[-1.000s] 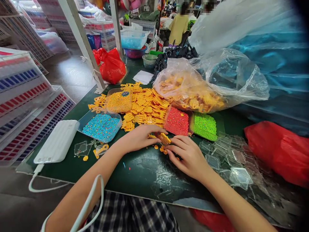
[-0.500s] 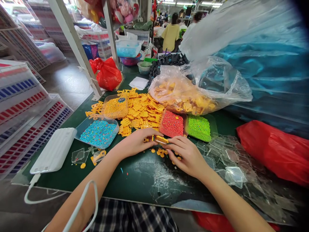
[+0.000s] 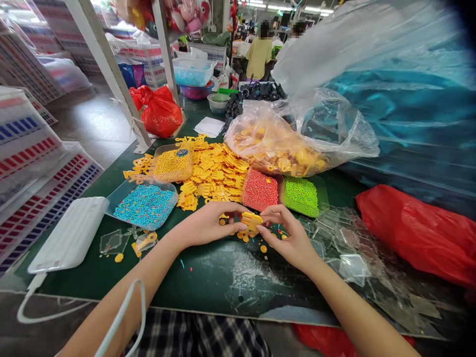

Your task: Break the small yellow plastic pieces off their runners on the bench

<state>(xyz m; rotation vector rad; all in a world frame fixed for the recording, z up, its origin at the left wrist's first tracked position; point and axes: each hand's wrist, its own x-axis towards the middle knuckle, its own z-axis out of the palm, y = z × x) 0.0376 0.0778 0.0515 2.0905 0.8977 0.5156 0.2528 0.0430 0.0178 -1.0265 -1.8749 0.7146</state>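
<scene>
A flat yellow plastic piece (image 3: 252, 221) sits between my left hand (image 3: 206, 225) and my right hand (image 3: 287, 237), and both hands' fingertips hold it just above the dark green mat (image 3: 208, 282). Small yellow-orange beads (image 3: 243, 237) lie scattered under it. Behind my hands is a heap of similar yellow pieces (image 3: 211, 173). Clear trays hold blue beads (image 3: 145, 206), yellow beads (image 3: 171, 164), red beads (image 3: 260, 190) and green beads (image 3: 300, 196). A clear bag of yellow pieces (image 3: 275, 144) lies beyond them.
A white power bank (image 3: 69, 233) with its cable lies at the mat's near left. Clear plastic sheets (image 3: 353, 267) spread to the right, beside a red bag (image 3: 416, 233). Another red bag (image 3: 158, 114) stands at the back, near white shelf posts. Two co-workers are in the distance.
The view has swung, so the table contents sit further left in the picture. My hands have spread slightly apart, and more of the yellow piece shows between them.
</scene>
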